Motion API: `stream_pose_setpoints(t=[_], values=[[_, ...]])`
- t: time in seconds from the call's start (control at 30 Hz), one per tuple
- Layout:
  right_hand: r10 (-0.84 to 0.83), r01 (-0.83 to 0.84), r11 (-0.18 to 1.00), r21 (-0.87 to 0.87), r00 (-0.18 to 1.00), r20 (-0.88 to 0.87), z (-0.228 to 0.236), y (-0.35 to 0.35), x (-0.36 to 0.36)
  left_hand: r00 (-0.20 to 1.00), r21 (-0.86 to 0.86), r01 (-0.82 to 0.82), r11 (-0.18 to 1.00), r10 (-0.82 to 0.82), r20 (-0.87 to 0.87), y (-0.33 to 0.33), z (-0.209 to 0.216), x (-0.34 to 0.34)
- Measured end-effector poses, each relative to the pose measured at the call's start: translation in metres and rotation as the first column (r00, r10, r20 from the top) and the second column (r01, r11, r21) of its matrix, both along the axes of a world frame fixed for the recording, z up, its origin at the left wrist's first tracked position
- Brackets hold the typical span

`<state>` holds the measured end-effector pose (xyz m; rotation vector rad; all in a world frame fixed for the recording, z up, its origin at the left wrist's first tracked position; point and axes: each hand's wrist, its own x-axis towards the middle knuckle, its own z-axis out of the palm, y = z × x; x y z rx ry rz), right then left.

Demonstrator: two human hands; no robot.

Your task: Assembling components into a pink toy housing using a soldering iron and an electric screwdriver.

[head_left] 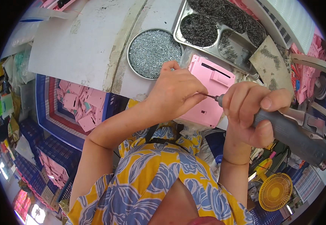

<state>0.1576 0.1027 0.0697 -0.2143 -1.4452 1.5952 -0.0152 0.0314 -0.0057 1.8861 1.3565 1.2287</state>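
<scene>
Head view: the right hand [251, 112] is wrapped around a dark grey power screwdriver [290, 133], its slim bit [212, 96] pointing leftward. The left hand [178, 88] has thumb and forefinger pinched together at the bit's tip; what they grip, if anything, cannot be told. Beneath lies a pink plastic panel [204, 77], near a round pan [128, 56] of small metal parts [153, 50] and a steel tray [242, 51].
</scene>
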Motion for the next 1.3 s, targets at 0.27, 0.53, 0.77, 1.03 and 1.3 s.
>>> stream_pose_setpoints(t=[0.27, 0.53, 0.77, 1.03, 1.3], values=[[-0.021, 0.021, 0.999, 0.036, 1.000, 0.007, -0.009, 0.012, -0.022, 0.938, 0.065, -0.249, 0.966, 0.257, -0.234, 0.007, -0.001, -0.024], [-0.122, 0.120, 0.992, -0.035, 0.990, -0.075, -0.055, 0.056, -0.054, 0.793, 0.004, -0.367, 0.930, 0.315, -0.521, 0.012, -0.018, -0.076], [-0.209, 0.205, 0.978, 0.038, 0.966, 0.151, -0.062, 0.046, -0.061, 0.786, 0.021, -0.273, 0.962, 0.236, -0.571, 0.015, -0.023, -0.078], [0.029, -0.028, 0.999, 0.019, 0.998, -0.054, -0.026, 0.051, -0.047, 0.870, 0.054, -0.199, 0.979, 0.202, -0.450, 0.021, -0.016, -0.071], [0.096, -0.095, 0.995, 0.036, 0.995, -0.021, -0.013, 0.011, -0.038, 0.976, 0.131, -0.091, 0.987, 0.115, -0.186, -0.002, -0.009, -0.030]])
